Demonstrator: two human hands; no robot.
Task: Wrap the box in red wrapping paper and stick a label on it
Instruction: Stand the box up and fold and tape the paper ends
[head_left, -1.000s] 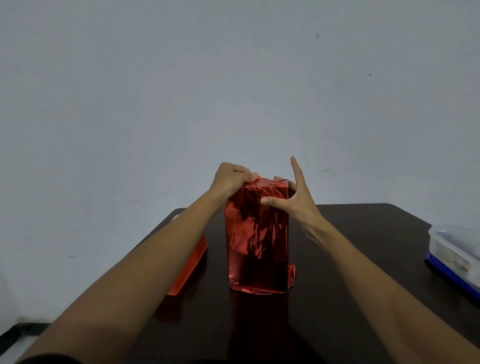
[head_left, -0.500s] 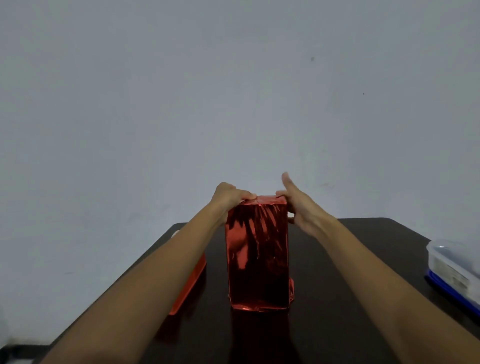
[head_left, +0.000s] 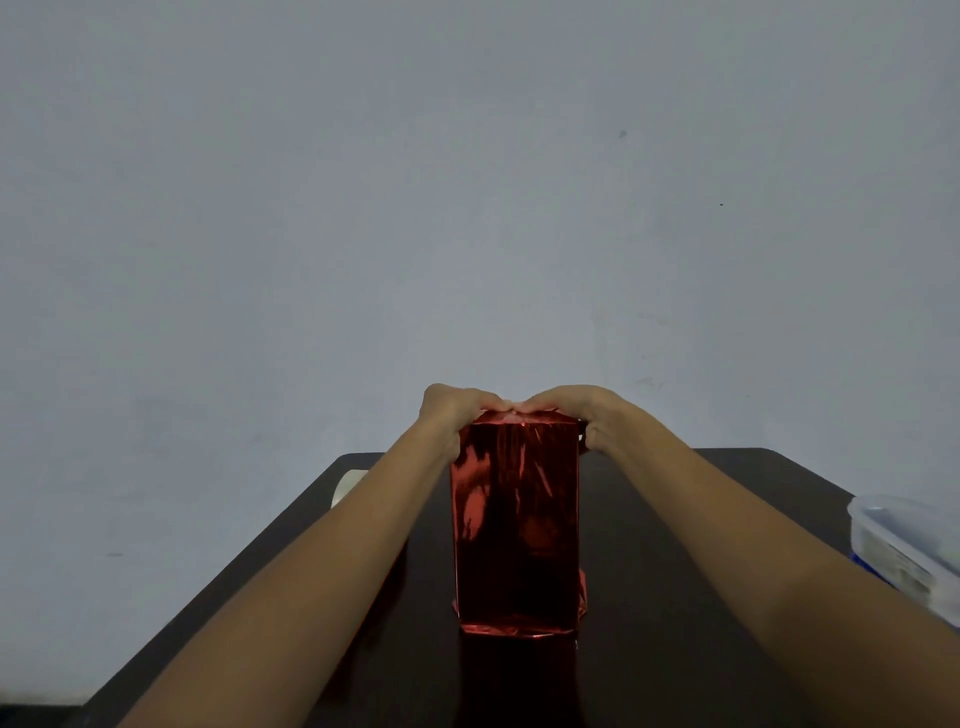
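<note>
A tall box in shiny red wrapping paper (head_left: 514, 525) stands upright in the middle of the dark table (head_left: 675, 597). Both hands are on its top end. My left hand (head_left: 449, 410) curls over the top left corner, holding the paper there. My right hand (head_left: 582, 410) curls over the top right corner, thumb down the side. The fingertips of the two hands meet at the middle of the top edge. Paper folds stick out at the box's base. No label is in view.
A roll of tape (head_left: 347, 486) lies at the table's far left edge, partly behind my left forearm. A clear plastic container with a blue base (head_left: 904, 551) sits at the right edge. A plain wall stands behind the table.
My right hand, which stood with fingers spread beside the top, has come down and curled over the box's top right corner. The camera has tilted up; the box stays put.
</note>
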